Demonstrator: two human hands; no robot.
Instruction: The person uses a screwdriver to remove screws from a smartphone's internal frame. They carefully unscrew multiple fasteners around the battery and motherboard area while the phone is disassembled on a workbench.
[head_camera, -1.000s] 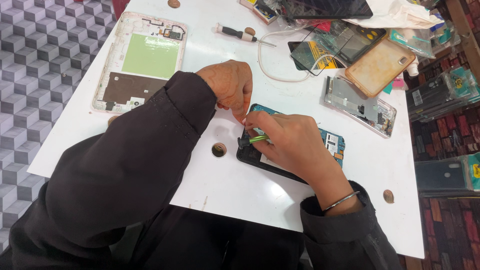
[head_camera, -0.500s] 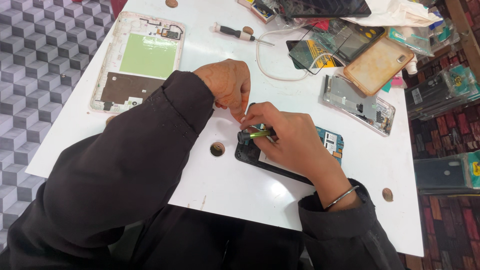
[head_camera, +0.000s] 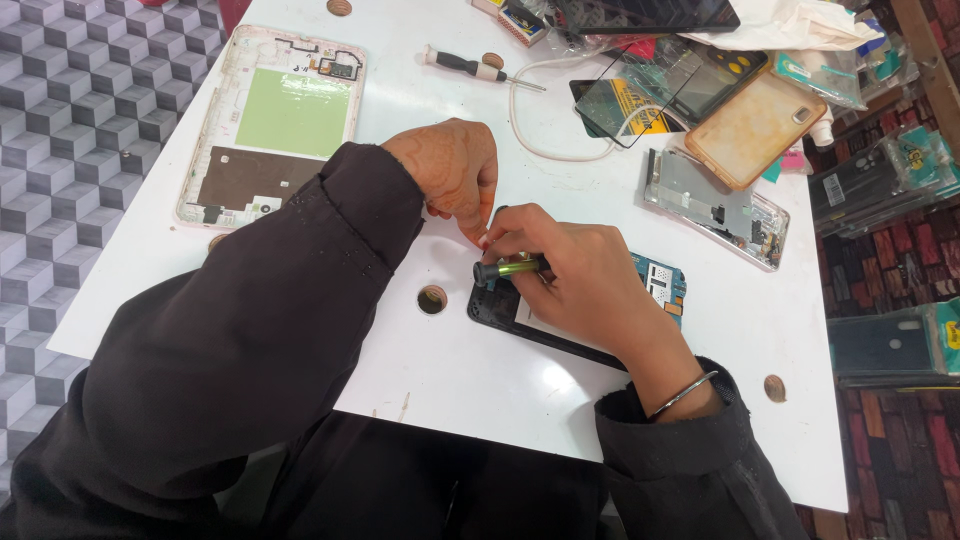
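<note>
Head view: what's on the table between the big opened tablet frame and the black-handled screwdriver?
Nothing. In the head view, the white table is bare between the tablet frame and the screwdriver.

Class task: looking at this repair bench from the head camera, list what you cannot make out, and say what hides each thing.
1. Head view: the tip of the green screwdriver is covered by the right hand.
2. Head view: most of the opened phone lies under that hand.
3. Head view: the left hand fingertips' contact point is hidden behind the right hand.
4. Head view: the dark tablet is cut off by the top edge.
</note>
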